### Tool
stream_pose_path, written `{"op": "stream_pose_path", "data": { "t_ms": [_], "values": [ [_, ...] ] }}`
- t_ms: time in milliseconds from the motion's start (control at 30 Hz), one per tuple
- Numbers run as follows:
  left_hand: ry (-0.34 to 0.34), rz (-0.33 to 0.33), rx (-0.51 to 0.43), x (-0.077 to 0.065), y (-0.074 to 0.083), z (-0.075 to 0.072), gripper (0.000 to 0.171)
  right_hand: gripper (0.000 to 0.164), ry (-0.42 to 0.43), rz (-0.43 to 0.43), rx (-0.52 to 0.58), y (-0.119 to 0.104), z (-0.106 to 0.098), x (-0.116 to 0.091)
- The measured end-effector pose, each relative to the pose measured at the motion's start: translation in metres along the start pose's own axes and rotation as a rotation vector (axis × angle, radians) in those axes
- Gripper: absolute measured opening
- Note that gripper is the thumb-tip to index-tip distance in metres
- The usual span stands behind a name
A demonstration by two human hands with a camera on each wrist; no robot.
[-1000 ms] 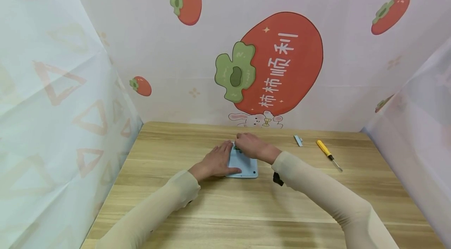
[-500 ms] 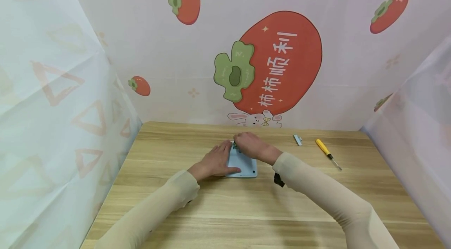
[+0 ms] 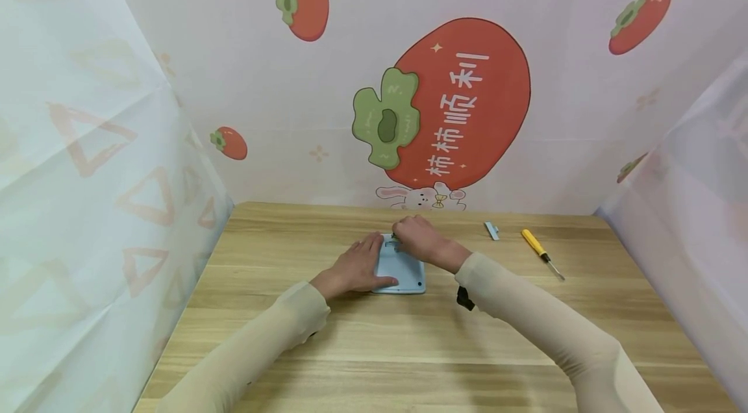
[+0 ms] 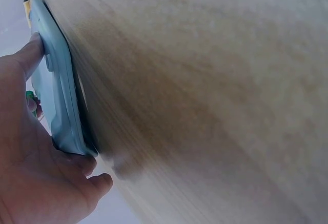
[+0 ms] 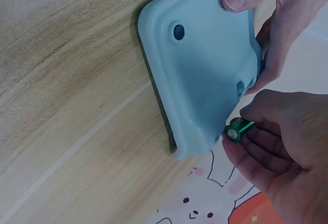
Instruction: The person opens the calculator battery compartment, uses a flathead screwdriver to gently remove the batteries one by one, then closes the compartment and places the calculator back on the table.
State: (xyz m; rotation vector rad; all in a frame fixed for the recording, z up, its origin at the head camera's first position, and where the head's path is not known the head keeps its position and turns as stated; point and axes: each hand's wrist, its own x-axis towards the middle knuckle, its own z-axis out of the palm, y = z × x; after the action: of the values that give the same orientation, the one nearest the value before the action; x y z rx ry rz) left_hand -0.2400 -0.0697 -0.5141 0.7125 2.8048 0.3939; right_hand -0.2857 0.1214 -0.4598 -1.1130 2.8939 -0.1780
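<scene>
A light-blue calculator (image 3: 404,274) lies back side up near the far edge of the table, its battery slot facing up at the far end. My left hand (image 3: 358,268) grips its left side, thumb over the back and fingers along the edge; the left wrist view shows that thumb on the calculator's casing (image 4: 61,85). Over the slot, my right hand (image 3: 416,239) pinches a small green battery (image 5: 239,130) between thumb and fingers. In the right wrist view the battery's flat end shows right beside the calculator's edge. The right hand hides part of the slot in the head view.
To the right lies a small light-blue battery cover (image 3: 491,230). A yellow-handled screwdriver (image 3: 537,247) lies farther right, its tip toward the front. A printed white backdrop (image 3: 280,173) rises behind the wooden table (image 3: 374,361).
Green showed in the battery slot earlier; now the visible part of the slot is light blue, and the battery is in my right hand, lifted slightly. The left hand stays in place.
</scene>
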Motion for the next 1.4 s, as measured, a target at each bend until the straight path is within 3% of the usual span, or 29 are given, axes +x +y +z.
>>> {"op": "stream_pose_path", "data": {
  "t_ms": [867, 1200, 1400],
  "values": [
    [-0.004, -0.021, -0.027, -0.001, 0.001, 0.000, 0.111, 0.005, 0.023, 0.115, 0.107, 0.018, -0.015, -0.020],
    [0.006, -0.019, -0.039, -0.001, 0.001, 0.001, 0.111, 0.028, 0.054, 0.142, 0.092, 0.027, -0.021, -0.033],
    [0.010, -0.021, -0.046, -0.001, 0.001, 0.001, 0.110, 0.027, 0.049, 0.181, 0.092, 0.034, -0.023, -0.040]
  ]
}}
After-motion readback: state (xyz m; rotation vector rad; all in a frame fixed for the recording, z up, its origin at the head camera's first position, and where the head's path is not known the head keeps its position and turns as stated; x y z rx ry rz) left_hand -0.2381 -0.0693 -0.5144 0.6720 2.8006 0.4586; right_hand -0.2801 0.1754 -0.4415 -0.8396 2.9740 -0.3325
